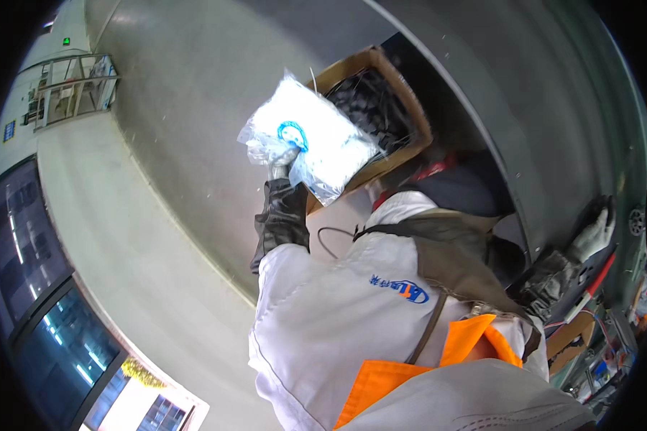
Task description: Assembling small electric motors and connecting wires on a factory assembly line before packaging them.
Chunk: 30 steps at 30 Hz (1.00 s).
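Observation:
My left hand (283, 164), in a pale glove below a dark sleeve cover, is closed on a clear plastic bag (323, 136). The bag looks bright white and bears a round blue print; I cannot make out its contents. It hangs partly over an open cardboard box (412, 108) that holds a jumble of black pieces (370, 104). Far to the right, my right hand (595, 234), also gloved, lies with its fingers stretched out against the dark work surface, holding nothing that I can see.
A grey bench panel (474, 108) with a curved-looking edge runs beside the box. A red-handled tool or bar (598, 276) lies near my right hand, with cables and clutter (604, 366) below it. Grey floor (187, 108), a pale wall (86, 179) and a metal frame (75, 90) stand to the left.

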### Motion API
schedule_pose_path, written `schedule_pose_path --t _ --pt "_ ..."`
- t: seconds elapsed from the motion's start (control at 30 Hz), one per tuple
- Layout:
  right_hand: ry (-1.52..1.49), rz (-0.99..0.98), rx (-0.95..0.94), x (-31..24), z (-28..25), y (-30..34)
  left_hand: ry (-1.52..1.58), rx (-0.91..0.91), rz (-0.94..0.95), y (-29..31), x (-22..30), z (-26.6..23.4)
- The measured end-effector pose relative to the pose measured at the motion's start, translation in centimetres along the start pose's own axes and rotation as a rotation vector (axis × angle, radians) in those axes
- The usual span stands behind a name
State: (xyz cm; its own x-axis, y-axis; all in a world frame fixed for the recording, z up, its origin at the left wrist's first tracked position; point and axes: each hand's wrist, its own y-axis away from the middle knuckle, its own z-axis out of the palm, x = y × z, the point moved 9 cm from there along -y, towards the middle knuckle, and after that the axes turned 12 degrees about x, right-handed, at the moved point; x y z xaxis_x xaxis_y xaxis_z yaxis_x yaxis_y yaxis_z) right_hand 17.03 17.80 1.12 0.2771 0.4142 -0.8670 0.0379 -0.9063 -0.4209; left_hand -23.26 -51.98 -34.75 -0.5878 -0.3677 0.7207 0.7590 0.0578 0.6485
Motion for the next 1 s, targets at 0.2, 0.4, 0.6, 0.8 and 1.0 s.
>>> schedule_pose_path --t 0.2,0.4,0.6,0.8,1.0 --pt "0.165 -0.03 -0.038 -0.1 0.8 0.2 0.174 0.12 -0.028 3.2 3.1 -6.4" --pt "0.071 0.141 -0.006 0.7 0.3 1.1 0.143 0.206 0.004 4.4 3.9 -12.3" --pt "0.157 0.056 -0.005 0.7 -0.4 0.7 0.08 0.237 0.019 2.4 4.3 -16.5" --pt "0.253 -0.018 -0.029 -1.7 1.0 0.9 0.004 0.207 0.011 -4.0 4.9 -25.0" --pt "0.19 0.019 -0.007 0.9 -0.6 -0.2 -0.046 0.431 -0.144 -7.7 -2.6 -22.6"
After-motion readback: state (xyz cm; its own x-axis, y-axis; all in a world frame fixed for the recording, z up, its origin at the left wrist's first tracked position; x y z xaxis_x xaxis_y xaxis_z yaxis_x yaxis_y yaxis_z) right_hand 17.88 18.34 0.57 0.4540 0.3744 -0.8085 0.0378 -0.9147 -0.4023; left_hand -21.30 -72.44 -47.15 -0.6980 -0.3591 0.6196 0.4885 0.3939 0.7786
